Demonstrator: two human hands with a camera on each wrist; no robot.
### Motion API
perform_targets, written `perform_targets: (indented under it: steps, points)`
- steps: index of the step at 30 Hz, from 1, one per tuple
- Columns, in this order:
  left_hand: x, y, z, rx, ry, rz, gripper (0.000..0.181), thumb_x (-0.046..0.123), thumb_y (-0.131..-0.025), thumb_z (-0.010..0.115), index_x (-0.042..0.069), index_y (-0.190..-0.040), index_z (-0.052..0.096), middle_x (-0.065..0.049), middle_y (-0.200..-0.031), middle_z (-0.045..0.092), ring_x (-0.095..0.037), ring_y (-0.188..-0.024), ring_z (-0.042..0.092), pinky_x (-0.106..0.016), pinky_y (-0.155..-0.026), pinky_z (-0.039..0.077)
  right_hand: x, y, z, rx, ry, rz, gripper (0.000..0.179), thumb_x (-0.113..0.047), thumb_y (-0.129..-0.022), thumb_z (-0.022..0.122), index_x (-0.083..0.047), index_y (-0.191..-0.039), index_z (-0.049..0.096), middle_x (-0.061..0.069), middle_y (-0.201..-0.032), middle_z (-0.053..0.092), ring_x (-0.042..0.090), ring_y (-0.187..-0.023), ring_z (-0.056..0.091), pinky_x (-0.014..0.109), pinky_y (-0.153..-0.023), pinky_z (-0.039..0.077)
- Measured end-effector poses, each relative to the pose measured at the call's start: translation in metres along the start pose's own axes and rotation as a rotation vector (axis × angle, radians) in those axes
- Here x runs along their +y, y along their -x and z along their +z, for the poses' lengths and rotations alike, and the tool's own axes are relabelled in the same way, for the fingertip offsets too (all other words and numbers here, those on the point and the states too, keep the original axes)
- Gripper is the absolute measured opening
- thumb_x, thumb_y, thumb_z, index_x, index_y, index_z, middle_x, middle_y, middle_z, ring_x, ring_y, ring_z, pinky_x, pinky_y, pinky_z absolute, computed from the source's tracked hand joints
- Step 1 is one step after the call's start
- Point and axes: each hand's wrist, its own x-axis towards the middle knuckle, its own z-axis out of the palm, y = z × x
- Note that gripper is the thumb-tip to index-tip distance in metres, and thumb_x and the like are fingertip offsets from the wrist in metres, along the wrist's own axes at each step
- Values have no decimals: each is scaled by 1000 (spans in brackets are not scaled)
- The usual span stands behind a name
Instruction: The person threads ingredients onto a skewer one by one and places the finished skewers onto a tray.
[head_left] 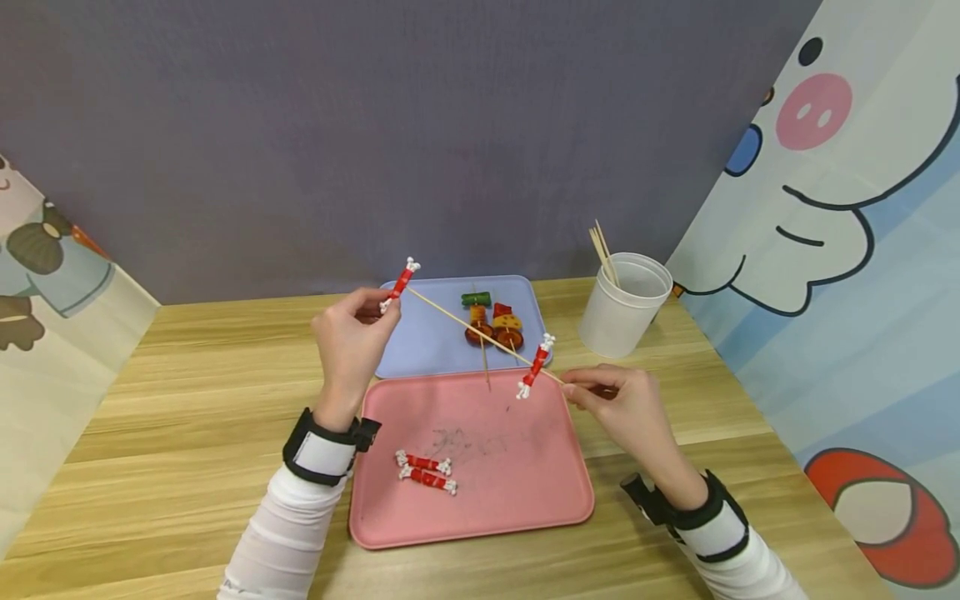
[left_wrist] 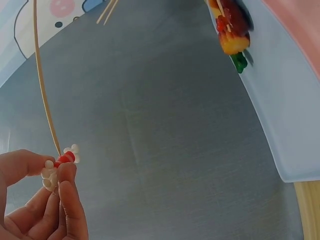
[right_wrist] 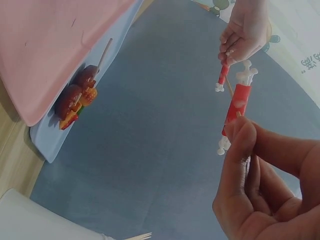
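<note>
My left hand [head_left: 351, 337] pinches a red toy piece with white knobbed ends [head_left: 401, 282] between thumb and fingers. A thin bamboo skewer [head_left: 457, 318] slants down from that piece to my right hand [head_left: 628, 408]. The skewer's tip meets the red middle of the pinched piece [left_wrist: 65, 159] in the left wrist view. Near its other end, the skewer bears a second red piece with white ends [head_left: 536, 367], just beyond my right fingertips. My right thumb and fingers pinch the skewer close behind that second piece [right_wrist: 239, 102].
Two more red-and-white pieces [head_left: 424, 472] lie on a pink tray [head_left: 517, 492]. Behind it, a pale blue tray [head_left: 420, 350] holds two loaded skewers [head_left: 495, 325] with toy food. A white bucket [head_left: 621, 312] with several bare skewers [head_left: 603, 254] stands back right, near the grey wall [head_left: 420, 142].
</note>
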Motion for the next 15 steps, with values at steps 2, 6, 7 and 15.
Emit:
perform_targets:
  steps: [2, 6, 7, 15]
  points:
    - [0, 0, 0, -1, -3, 1, 16, 17, -79, 73, 2, -85, 75, -9, -71, 71, -16, -59, 63, -9, -57, 42, 0, 0, 0, 2, 2, -3, 8, -12, -78, 77, -14, -86, 77, -1, -78, 72, 5, -63, 64, 21, -56, 52]
    - [0, 1, 0, -2, -9, -2, 16, 17, -80, 73, 2, -85, 75, -9, -71, 71, -16, -59, 62, -11, -56, 42, -2, 1, -1, 4, 5, -12, 9, -11, -78, 78, -14, -86, 77, -1, -78, 72, 5, -63, 64, 21, -57, 53]
    - [0, 1, 0, -2, -11, -4, 15, 17, -80, 73, 2, -85, 75, -9, -71, 70, -16, -59, 62, -11, -56, 42, -2, 1, -1, 3, 5, -12, 9, -11, -77, 78, -14, -86, 77, -1, -78, 72, 5, -63, 64, 21, -57, 53]
    - [1, 0, 0, -8, -18, -5, 16, 17, -79, 73, 2, -85, 75, -9, -71, 71, -17, -59, 64, -9, -56, 42, -3, 1, -1, -1, 13, -6, 9, -10, -77, 78, -13, -86, 77, 0, -79, 72, 5, -64, 65, 21, -57, 53]
